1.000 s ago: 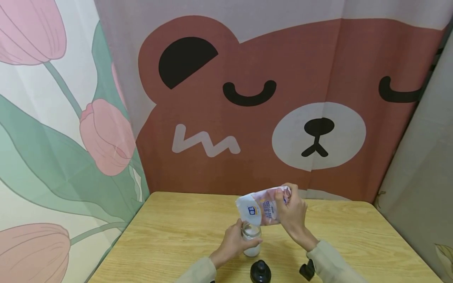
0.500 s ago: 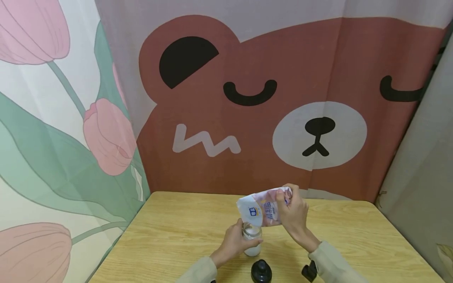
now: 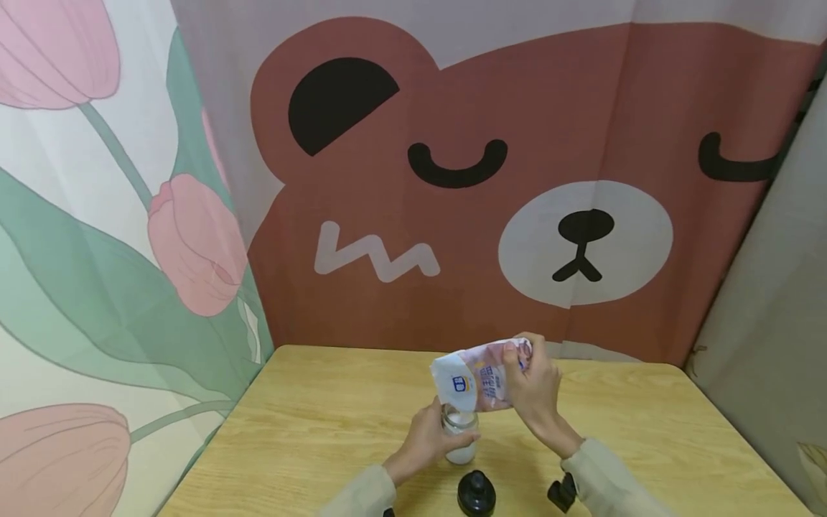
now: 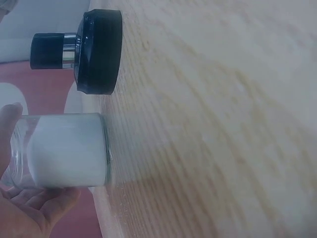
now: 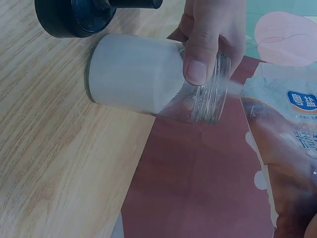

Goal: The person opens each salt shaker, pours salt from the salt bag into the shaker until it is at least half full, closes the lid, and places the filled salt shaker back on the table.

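My left hand (image 3: 424, 439) grips a clear glass jar (image 3: 460, 452) round its neck, and the jar stands upright on the table. White fine contents fill much of it in the left wrist view, where the jar (image 4: 69, 148) appears sideways. Above its mouth, my right hand (image 3: 535, 380) holds a printed white and pink salt bag (image 3: 478, 377) tilted, open corner downward. A faint white stream runs between the bag (image 5: 292, 124) and the jar (image 5: 131, 74) in the right wrist view. A black lid with a knob-like top (image 3: 477, 494) stands in front of the jar.
The wooden table (image 3: 310, 431) ends at a bear-print curtain (image 3: 375, 316) behind and a tulip-print curtain (image 3: 194, 359) on the left. A small black device (image 3: 562, 494) is at the right sleeve.
Both hands keep their places at the jar and the salt bag, the bag still tilted over the mouth. The head view has shifted slightly.
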Available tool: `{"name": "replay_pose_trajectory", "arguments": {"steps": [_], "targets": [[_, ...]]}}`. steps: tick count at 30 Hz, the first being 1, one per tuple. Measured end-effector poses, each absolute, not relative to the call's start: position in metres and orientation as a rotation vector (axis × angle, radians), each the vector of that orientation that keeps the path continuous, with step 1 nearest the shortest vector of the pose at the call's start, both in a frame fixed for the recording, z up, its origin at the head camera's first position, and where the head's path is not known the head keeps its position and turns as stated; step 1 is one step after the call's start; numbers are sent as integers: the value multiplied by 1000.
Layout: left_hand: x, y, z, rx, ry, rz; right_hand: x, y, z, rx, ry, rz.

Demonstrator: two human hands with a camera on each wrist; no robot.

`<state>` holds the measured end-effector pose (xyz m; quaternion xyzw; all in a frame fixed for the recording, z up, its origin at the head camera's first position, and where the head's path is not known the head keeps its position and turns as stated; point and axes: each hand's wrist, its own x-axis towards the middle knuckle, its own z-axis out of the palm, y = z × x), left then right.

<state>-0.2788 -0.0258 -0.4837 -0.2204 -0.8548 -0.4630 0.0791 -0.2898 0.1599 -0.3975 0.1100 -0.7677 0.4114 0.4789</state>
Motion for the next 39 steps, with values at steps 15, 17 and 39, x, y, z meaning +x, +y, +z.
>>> {"name": "replay_pose_trajectory", "arguments": {"steps": [15,17,39], "targets": [[-280,-25,-482,-678,-2537,-1372,-292,159,-395,279,-1845,1009],[-280,-25,-482,-681,-2536,-1380,-291,159,-395,273,-1846,1013],[-280,-25,-486,-679,-2532,-1356,-288,159,-398,255,-1843,1023]]}}
